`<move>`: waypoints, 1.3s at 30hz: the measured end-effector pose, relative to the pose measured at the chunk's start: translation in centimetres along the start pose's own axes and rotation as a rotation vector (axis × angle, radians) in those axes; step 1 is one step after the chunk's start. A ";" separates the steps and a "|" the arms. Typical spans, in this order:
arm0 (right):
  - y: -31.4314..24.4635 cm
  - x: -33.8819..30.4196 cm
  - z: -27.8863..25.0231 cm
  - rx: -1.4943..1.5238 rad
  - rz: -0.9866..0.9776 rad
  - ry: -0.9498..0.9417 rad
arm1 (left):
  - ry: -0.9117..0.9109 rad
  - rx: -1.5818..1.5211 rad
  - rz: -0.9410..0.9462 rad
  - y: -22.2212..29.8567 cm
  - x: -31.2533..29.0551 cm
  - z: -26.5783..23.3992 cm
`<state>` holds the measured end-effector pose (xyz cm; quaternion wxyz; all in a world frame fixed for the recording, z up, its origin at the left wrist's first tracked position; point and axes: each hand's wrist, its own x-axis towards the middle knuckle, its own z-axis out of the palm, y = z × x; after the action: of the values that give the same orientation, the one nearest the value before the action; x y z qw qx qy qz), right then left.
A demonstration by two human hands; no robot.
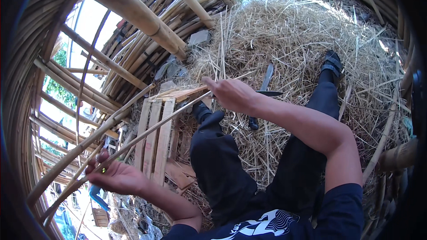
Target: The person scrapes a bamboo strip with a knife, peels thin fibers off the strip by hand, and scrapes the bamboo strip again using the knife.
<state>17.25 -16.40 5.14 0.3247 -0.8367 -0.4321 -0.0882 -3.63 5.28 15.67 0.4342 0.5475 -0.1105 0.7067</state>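
A long thin bamboo strip (162,122) slants from the lower left up past the middle of the view. My left hand (118,177) is closed around its lower part, fingers curled. Further up, my right hand (231,94) is closed where the strip passes, with the strip's thin end showing beyond the knuckles. A dark pointed knife blade (270,93) juts out from behind my right wrist; its grip is hidden by the hand. Beneath my right forearm, a second, long-bladed knife (267,78) lies on the straw, apparently with its dark handle (253,123) toward me.
A slatted wooden stand (153,135) is beside my left leg (218,160). Dry straw (284,35) covers the ground ahead and around my legs. Thick bamboo poles (133,11) slope across the upper left, with stacked bamboo lengths (178,26) behind. Another pole (98,135) runs beside the strip.
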 end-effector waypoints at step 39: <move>6.7 -1.2 -8.6 1.483 0.534 0.660 | -0.760 -0.141 -1.150 -3.2 -6.4 5.0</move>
<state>22.93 -25.31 8.20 0.9075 -0.4132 -0.0498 0.0576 2.26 0.84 10.95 0.7056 0.6992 0.0071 0.1146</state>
